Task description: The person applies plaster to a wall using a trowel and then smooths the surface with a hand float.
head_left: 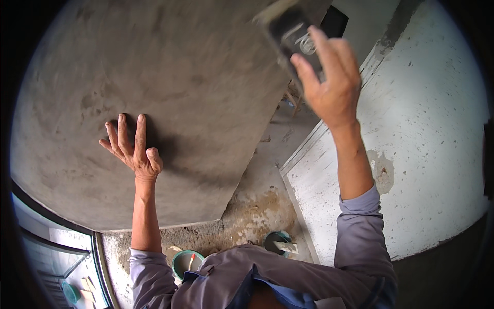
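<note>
In front of me is a wide grey-brown plastered wall, its surface marked with smears and darker patches. Against its left part rests my left hand, fingers spread and nothing in them; a shadow falls beside it. High on the right, my right hand is closed on a dark, flat, rectangular plastering float. Pale material shows along the float's upper edge. Motion blurs the float and fingertips, and I cannot tell whether it touches the wall near the wall's right edge.
A speckled white wall stands at the right. Below are a green bucket with a red-handled tool in it and a dark bucket with a pale flat piece across it. The floor is stained. A dark-framed window is at lower left.
</note>
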`<state>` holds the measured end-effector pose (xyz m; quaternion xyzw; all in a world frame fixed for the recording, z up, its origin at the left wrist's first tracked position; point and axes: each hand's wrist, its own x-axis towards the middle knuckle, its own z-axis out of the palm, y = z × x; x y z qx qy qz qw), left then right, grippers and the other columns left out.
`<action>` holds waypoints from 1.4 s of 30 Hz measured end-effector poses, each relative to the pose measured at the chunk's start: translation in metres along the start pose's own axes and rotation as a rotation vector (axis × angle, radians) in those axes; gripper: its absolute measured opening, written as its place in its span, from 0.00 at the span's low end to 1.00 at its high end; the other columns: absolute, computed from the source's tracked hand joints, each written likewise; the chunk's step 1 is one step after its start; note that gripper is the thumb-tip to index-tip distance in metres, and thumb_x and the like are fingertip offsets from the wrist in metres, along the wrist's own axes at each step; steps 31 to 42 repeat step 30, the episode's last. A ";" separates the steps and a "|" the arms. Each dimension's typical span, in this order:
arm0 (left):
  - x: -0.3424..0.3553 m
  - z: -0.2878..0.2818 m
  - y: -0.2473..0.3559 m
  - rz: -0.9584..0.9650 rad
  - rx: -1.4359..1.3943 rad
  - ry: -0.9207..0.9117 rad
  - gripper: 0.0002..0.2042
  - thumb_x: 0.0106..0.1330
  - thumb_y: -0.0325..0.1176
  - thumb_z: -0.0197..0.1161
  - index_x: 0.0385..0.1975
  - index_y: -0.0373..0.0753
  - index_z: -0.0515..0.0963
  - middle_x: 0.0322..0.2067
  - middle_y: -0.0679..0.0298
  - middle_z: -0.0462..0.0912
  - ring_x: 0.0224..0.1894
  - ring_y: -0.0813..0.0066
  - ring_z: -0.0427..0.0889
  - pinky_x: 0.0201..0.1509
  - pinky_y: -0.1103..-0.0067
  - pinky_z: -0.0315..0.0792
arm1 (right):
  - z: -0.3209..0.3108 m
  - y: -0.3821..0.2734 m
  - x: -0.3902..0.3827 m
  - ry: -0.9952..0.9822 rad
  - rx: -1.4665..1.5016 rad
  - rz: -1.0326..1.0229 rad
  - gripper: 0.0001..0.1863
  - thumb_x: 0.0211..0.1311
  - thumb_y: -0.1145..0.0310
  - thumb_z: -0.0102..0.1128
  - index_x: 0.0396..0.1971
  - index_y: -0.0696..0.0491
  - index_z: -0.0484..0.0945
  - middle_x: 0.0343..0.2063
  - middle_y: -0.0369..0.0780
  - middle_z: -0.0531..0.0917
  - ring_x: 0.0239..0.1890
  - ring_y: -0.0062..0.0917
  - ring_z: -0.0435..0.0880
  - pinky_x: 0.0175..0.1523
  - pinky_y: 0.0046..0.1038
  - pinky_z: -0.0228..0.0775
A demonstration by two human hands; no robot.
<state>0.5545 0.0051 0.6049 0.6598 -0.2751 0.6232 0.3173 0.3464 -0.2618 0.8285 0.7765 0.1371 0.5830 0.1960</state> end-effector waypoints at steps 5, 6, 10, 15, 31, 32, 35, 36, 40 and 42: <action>-0.006 0.006 -0.003 -0.030 -0.013 0.017 0.33 0.77 0.58 0.27 0.61 0.51 0.79 0.69 0.58 0.67 0.76 0.53 0.52 0.79 0.55 0.25 | -0.014 -0.012 -0.041 0.137 -0.096 0.076 0.29 0.48 0.74 0.76 0.54 0.58 0.78 0.36 0.40 0.79 0.36 0.31 0.78 0.39 0.30 0.75; -0.006 0.006 -0.002 -0.030 -0.018 0.015 0.33 0.77 0.58 0.27 0.61 0.51 0.79 0.69 0.59 0.67 0.76 0.53 0.52 0.79 0.55 0.25 | -0.017 -0.013 -0.038 0.182 -0.176 0.099 0.28 0.49 0.75 0.75 0.54 0.56 0.78 0.37 0.39 0.78 0.37 0.29 0.78 0.37 0.29 0.75; -0.003 0.002 0.000 -0.031 0.006 0.005 0.35 0.78 0.58 0.24 0.62 0.47 0.78 0.69 0.57 0.68 0.76 0.54 0.51 0.79 0.58 0.28 | -0.002 -0.017 -0.039 0.278 -0.209 0.075 0.29 0.46 0.74 0.75 0.52 0.55 0.78 0.36 0.38 0.77 0.36 0.28 0.77 0.36 0.29 0.75; -0.003 0.004 0.003 -0.087 -0.072 0.030 0.31 0.77 0.58 0.30 0.60 0.52 0.80 0.69 0.61 0.68 0.77 0.55 0.51 0.79 0.57 0.25 | 0.018 -0.028 -0.033 0.300 -0.229 0.074 0.27 0.45 0.74 0.76 0.50 0.55 0.80 0.33 0.36 0.77 0.33 0.28 0.76 0.35 0.28 0.74; -0.006 0.008 -0.001 -0.120 -0.156 0.040 0.30 0.75 0.61 0.37 0.56 0.52 0.83 0.68 0.59 0.69 0.77 0.56 0.51 0.79 0.60 0.21 | 0.023 -0.025 -0.037 0.235 -0.552 0.069 0.29 0.50 0.76 0.74 0.55 0.55 0.76 0.36 0.38 0.76 0.37 0.29 0.74 0.36 0.26 0.74; -0.006 0.008 -0.001 -0.120 -0.156 0.040 0.30 0.75 0.61 0.37 0.56 0.52 0.83 0.68 0.59 0.69 0.77 0.56 0.51 0.79 0.60 0.21 | 0.023 -0.025 -0.037 0.235 -0.552 0.069 0.29 0.50 0.76 0.74 0.55 0.55 0.76 0.36 0.38 0.76 0.37 0.29 0.74 0.36 0.26 0.74; -0.006 0.008 -0.001 -0.120 -0.156 0.040 0.30 0.75 0.61 0.37 0.56 0.52 0.83 0.68 0.59 0.69 0.77 0.56 0.51 0.79 0.60 0.21 | 0.023 -0.025 -0.037 0.235 -0.552 0.069 0.29 0.50 0.76 0.74 0.55 0.55 0.76 0.36 0.38 0.76 0.37 0.29 0.74 0.36 0.26 0.74; -0.006 0.008 -0.001 -0.120 -0.156 0.040 0.30 0.75 0.61 0.37 0.56 0.52 0.83 0.68 0.59 0.69 0.77 0.56 0.51 0.79 0.60 0.21 | 0.023 -0.025 -0.037 0.235 -0.552 0.069 0.29 0.50 0.76 0.74 0.55 0.55 0.76 0.36 0.38 0.76 0.37 0.29 0.74 0.36 0.26 0.74; -0.006 0.008 -0.001 -0.120 -0.156 0.040 0.30 0.75 0.61 0.37 0.56 0.52 0.83 0.68 0.59 0.69 0.77 0.56 0.51 0.79 0.60 0.21 | 0.023 -0.025 -0.037 0.235 -0.552 0.069 0.29 0.50 0.76 0.74 0.55 0.55 0.76 0.36 0.38 0.76 0.37 0.29 0.74 0.36 0.26 0.74; -0.006 0.008 -0.001 -0.120 -0.156 0.040 0.30 0.75 0.61 0.37 0.56 0.52 0.83 0.68 0.59 0.69 0.77 0.56 0.51 0.79 0.60 0.21 | 0.023 -0.025 -0.037 0.235 -0.552 0.069 0.29 0.50 0.76 0.74 0.55 0.55 0.76 0.36 0.38 0.76 0.37 0.29 0.74 0.36 0.26 0.74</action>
